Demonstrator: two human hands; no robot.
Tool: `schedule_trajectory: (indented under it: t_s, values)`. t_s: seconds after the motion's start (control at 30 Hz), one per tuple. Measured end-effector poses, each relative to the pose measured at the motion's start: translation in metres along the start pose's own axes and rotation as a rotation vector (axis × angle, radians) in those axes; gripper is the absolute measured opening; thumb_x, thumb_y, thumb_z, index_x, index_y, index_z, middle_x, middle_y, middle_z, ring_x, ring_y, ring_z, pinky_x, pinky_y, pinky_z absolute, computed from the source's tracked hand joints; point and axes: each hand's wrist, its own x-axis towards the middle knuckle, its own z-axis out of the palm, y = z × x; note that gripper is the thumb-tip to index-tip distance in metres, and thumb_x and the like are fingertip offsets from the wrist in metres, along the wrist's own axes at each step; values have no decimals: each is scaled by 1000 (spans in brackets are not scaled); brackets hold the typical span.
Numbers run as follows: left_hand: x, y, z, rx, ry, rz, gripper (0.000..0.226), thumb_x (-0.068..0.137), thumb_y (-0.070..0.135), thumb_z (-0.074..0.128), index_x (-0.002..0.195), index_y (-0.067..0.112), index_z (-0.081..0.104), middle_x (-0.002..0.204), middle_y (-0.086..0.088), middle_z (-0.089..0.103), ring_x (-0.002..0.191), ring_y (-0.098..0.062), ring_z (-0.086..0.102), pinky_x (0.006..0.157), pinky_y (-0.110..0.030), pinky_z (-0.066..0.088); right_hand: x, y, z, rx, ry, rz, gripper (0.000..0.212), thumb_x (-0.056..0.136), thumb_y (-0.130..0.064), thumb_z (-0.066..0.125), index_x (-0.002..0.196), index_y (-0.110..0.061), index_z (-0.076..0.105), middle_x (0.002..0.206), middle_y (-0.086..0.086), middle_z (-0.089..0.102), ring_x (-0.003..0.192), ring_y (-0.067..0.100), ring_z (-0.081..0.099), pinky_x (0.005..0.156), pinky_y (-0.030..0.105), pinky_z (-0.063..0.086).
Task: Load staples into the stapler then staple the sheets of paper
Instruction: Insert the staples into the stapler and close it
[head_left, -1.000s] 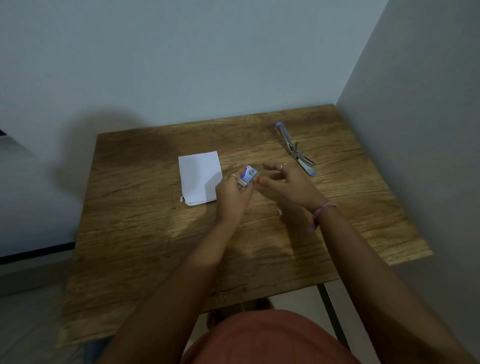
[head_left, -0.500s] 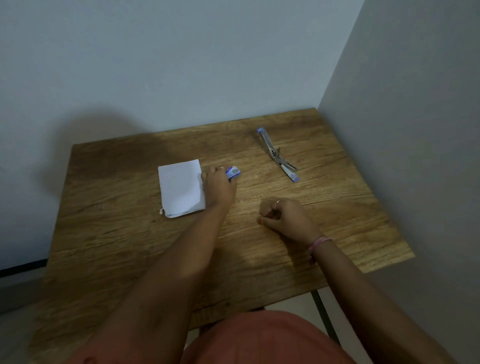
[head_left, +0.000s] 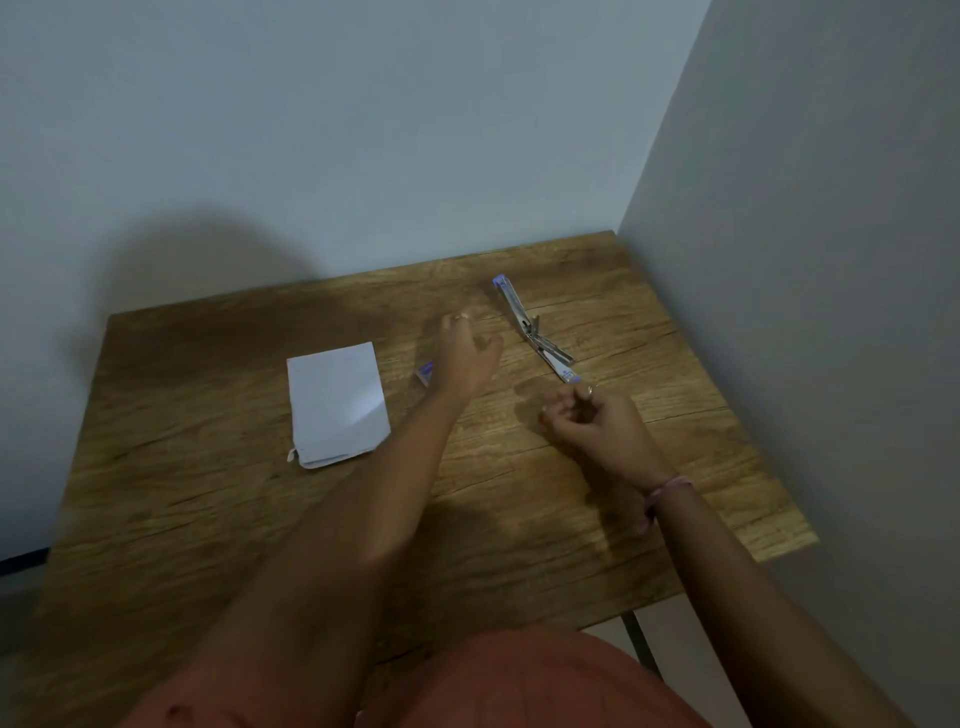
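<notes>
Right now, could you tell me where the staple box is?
In the head view, the staple box lies on the table, between the paper and the left hand.

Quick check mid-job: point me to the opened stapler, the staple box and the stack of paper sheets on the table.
stapler (head_left: 531, 328): head view, on the hinge where its opened halves meet.
staple box (head_left: 425, 373): head view, on its visible blue end beside the left wrist.
paper sheets (head_left: 337, 402): head view, middle of the top sheet.
</notes>
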Motion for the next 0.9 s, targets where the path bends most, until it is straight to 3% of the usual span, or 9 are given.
schedule_trajectory:
  t_s: [0.1, 0.2, 0.3, 0.47, 0.6, 0.73, 0.9]
  values:
    - [15, 11, 14, -99, -104, 13, 44, 86, 10, 66, 129, 13, 55, 133, -12, 54, 118, -24, 54, 98, -34, 44, 10, -1, -14, 145, 84, 26, 17, 83, 0, 68, 98, -8, 71, 84, 3, 67, 77, 8, 59, 77, 18, 51]
    - [26, 15, 25, -231, -169, -90, 50, 86, 9, 68, 133, 13, 51, 134, -8, 56, 111, -20, 58, 99, -39, 47, 21, 0, -23, 250, 157, 69, 16, 82, -4, 70, 91, -17, 71, 84, 9, 67, 76, 7, 63, 76, 15, 53]
    - [33, 12, 33, -280, -225, -104, 54, 86, 4, 67, 136, 10, 47, 133, -11, 57, 109, -21, 58, 98, -39, 48, 32, 3, -26, 252, 224, 75, 16, 81, -4, 71, 86, -20, 68, 83, -1, 73, 76, 6, 68, 73, 17, 55]
    - [35, 6, 48, -342, -267, -113, 48, 89, -1, 62, 134, 8, 50, 126, -13, 61, 103, -14, 59, 79, -16, 49, 40, 10, -27, 242, 256, 72, 20, 83, -6, 69, 90, -24, 69, 72, -9, 72, 72, 5, 68, 73, 18, 56]
    - [36, 5, 53, -341, -247, -139, 38, 90, 4, 62, 128, 4, 57, 128, -13, 61, 115, -22, 58, 98, -32, 47, 42, 11, -27, 182, 275, 57, 22, 79, -8, 74, 84, -29, 72, 85, -7, 74, 79, -1, 69, 74, 11, 52]
    - [33, 2, 53, -358, -172, -133, 30, 89, 7, 65, 118, 3, 65, 121, -13, 66, 112, -22, 61, 92, -27, 46, 42, 13, -29, 169, 268, 62, 23, 80, -6, 73, 83, -29, 72, 84, -8, 72, 80, -2, 67, 75, 10, 50]
    - [17, 4, 44, -531, -73, -141, 25, 87, 1, 65, 113, 3, 66, 121, -17, 64, 111, -29, 62, 97, -50, 50, 38, 10, -30, 176, 279, 31, 16, 79, -6, 73, 85, -21, 73, 85, 8, 74, 78, -1, 68, 79, 14, 51]
